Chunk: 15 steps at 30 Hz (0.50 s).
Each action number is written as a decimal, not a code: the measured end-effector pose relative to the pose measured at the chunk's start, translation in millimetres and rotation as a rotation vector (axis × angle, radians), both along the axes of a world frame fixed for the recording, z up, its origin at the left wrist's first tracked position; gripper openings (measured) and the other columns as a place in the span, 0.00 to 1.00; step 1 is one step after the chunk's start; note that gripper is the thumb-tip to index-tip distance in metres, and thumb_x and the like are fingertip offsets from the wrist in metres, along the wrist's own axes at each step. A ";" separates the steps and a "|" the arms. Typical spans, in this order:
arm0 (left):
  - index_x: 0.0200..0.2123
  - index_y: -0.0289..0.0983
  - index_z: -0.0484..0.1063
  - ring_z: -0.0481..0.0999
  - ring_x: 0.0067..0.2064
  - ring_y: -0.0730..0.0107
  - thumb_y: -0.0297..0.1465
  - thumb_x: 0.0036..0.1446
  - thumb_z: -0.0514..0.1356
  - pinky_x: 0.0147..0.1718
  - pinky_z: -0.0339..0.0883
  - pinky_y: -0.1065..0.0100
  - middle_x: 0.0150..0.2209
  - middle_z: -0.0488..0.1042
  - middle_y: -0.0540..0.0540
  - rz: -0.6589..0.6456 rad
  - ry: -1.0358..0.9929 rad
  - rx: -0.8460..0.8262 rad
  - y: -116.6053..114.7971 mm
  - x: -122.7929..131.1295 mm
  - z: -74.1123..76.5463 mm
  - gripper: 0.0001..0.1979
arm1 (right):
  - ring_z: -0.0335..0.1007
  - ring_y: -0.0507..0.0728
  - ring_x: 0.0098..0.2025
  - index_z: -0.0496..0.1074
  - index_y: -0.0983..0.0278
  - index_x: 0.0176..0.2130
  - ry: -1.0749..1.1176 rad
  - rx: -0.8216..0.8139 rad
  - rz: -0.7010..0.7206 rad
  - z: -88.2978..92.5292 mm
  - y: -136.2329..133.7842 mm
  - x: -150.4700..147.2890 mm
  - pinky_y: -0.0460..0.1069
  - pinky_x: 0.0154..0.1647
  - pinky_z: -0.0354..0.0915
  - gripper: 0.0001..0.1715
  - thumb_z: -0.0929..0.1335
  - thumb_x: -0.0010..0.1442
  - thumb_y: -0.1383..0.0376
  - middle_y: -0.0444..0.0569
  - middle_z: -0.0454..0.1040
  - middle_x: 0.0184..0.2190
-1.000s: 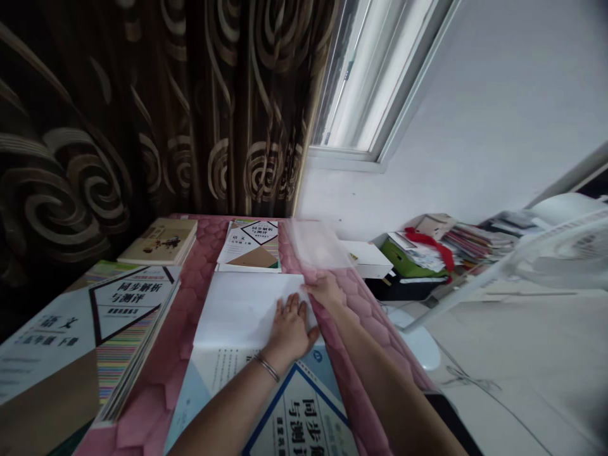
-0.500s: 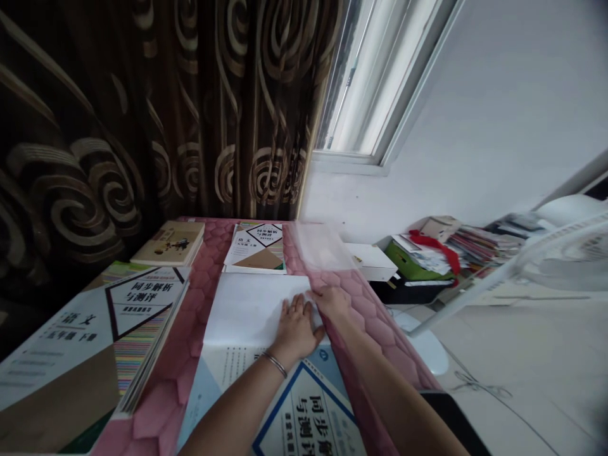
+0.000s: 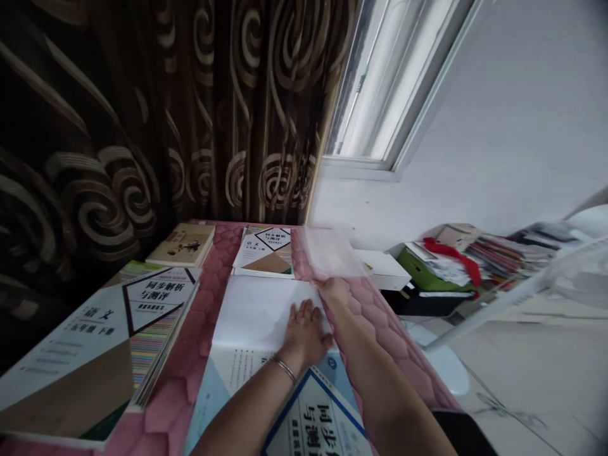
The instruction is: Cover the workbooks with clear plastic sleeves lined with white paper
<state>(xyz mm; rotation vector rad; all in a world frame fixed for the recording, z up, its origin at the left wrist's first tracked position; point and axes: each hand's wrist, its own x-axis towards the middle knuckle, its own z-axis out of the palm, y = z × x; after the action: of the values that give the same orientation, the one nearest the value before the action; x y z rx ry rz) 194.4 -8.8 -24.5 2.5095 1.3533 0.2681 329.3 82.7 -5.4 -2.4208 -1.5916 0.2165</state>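
Observation:
A blue-and-white workbook [image 3: 223, 386] lies in front of me, with a plain white sheet [image 3: 251, 310] across its far part. My left hand [image 3: 306, 332], a bangle on its wrist, presses flat on the sheet's right side, fingers apart. At the sheet's far right corner, the fingers of my right hand [image 3: 334, 294] are pressed together on the edge; the thumb is partly hidden. Just beyond the sheet lies a smaller-looking workbook [image 3: 263, 250] with a brown corner. A translucent plastic sheet [image 3: 332, 252] rests past my right hand.
On the left sits a stack of workbooks [image 3: 85, 354], with a tan book [image 3: 183, 244] behind it. The pink padded table [image 3: 380, 323] ends at the right, beside a white box [image 3: 382, 269], piled papers [image 3: 498, 253] and a white fan [image 3: 498, 310]. A dark curtain [image 3: 166, 126] hangs behind.
My right hand has slid away from me along the sheet's right edge to its far corner. My left hand stays flat on the sheet. The whole view has shifted slightly.

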 end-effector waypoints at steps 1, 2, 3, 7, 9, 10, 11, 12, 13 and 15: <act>0.66 0.29 0.54 0.43 0.70 0.53 0.48 0.60 0.47 0.66 0.35 0.48 0.69 0.47 0.33 0.003 -0.003 0.000 -0.4 -0.2 0.0 0.38 | 0.72 0.67 0.45 0.76 0.70 0.42 0.002 0.001 -0.010 -0.2 -0.4 -0.9 0.55 0.39 0.62 0.32 0.62 0.61 0.45 0.68 0.76 0.42; 0.65 0.29 0.55 0.44 0.70 0.54 0.49 0.60 0.47 0.66 0.35 0.48 0.69 0.48 0.33 0.011 -0.013 0.004 -1.0 -0.3 -0.2 0.38 | 0.73 0.66 0.45 0.76 0.69 0.42 0.005 0.006 -0.016 -0.6 -2.8 -1.4 0.55 0.40 0.62 0.30 0.62 0.61 0.46 0.66 0.76 0.42; 0.65 0.30 0.55 0.45 0.70 0.54 0.49 0.60 0.46 0.67 0.35 0.49 0.69 0.49 0.33 0.018 -0.028 0.009 -1.7 -0.3 -0.4 0.38 | 0.73 0.64 0.44 0.75 0.69 0.42 0.008 0.016 -0.007 -1.3 -7.2 -1.5 0.54 0.40 0.63 0.28 0.62 0.62 0.48 0.65 0.77 0.42; 0.64 0.32 0.59 0.49 0.69 0.56 0.45 0.62 0.47 0.66 0.39 0.49 0.68 0.52 0.35 0.017 -0.092 0.007 0.1 -2.9 1.7 0.33 | 0.74 0.60 0.44 0.74 0.66 0.41 0.023 0.064 0.043 -5.7 -43.1 1.7 0.50 0.41 0.63 0.17 0.65 0.61 0.56 0.57 0.78 0.41; 0.62 0.35 0.61 0.53 0.68 0.58 0.38 0.63 0.46 0.65 0.42 0.49 0.67 0.55 0.38 0.019 -0.115 -0.036 8.6 -8.3 5.8 0.27 | 0.74 0.59 0.44 0.74 0.64 0.37 0.050 0.096 0.087 -7.5 -70.6 4.7 0.48 0.41 0.64 0.13 0.65 0.61 0.58 0.55 0.78 0.40; 0.62 0.37 0.62 0.57 0.66 0.59 0.34 0.63 0.46 0.65 0.44 0.50 0.66 0.58 0.40 0.020 -0.124 -0.066 15.3 -12.3 8.5 0.25 | 0.74 0.59 0.43 0.74 0.63 0.35 0.070 0.115 0.115 -8.0 -86.2 6.2 0.48 0.41 0.64 0.12 0.64 0.61 0.59 0.54 0.78 0.39; 0.61 0.39 0.64 0.61 0.64 0.60 0.32 0.63 0.47 0.64 0.47 0.51 0.64 0.63 0.42 0.009 -0.130 -0.095 23.5 -17.0 11.3 0.24 | 0.74 0.59 0.42 0.73 0.63 0.34 0.089 0.128 0.135 -8.4 -102.9 7.7 0.48 0.40 0.64 0.12 0.63 0.62 0.60 0.54 0.78 0.38; 0.59 0.42 0.65 0.65 0.62 0.62 0.30 0.62 0.48 0.63 0.50 0.53 0.62 0.67 0.45 -0.004 -0.134 -0.118 32.6 -22.4 14.1 0.23 | 0.75 0.59 0.41 0.73 0.62 0.34 0.107 0.132 0.148 -8.7 -120.2 9.1 0.48 0.40 0.65 0.14 0.62 0.62 0.59 0.54 0.78 0.37; 0.57 0.44 0.67 0.68 0.59 0.64 0.28 0.62 0.49 0.61 0.54 0.56 0.59 0.70 0.49 -0.011 -0.138 -0.140 42.1 -28.2 16.7 0.22 | 0.75 0.59 0.40 0.73 0.61 0.34 0.136 0.129 0.168 -9.1 -137.9 10.3 0.48 0.39 0.65 0.16 0.60 0.64 0.58 0.54 0.79 0.37; 0.53 0.46 0.71 0.71 0.56 0.68 0.27 0.60 0.51 0.58 0.58 0.62 0.54 0.75 0.53 0.001 -0.150 -0.170 60.3 -40.1 21.4 0.20 | 0.75 0.60 0.36 0.73 0.59 0.32 0.169 0.105 0.163 -10.6 -172.8 12.4 0.51 0.36 0.66 0.21 0.57 0.65 0.54 0.53 0.79 0.33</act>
<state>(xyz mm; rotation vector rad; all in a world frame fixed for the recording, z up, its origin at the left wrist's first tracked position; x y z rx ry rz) 154.2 51.5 -3.1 2.3006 1.2625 0.3207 341.6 -90.1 -16.0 -2.1353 -1.6792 0.3479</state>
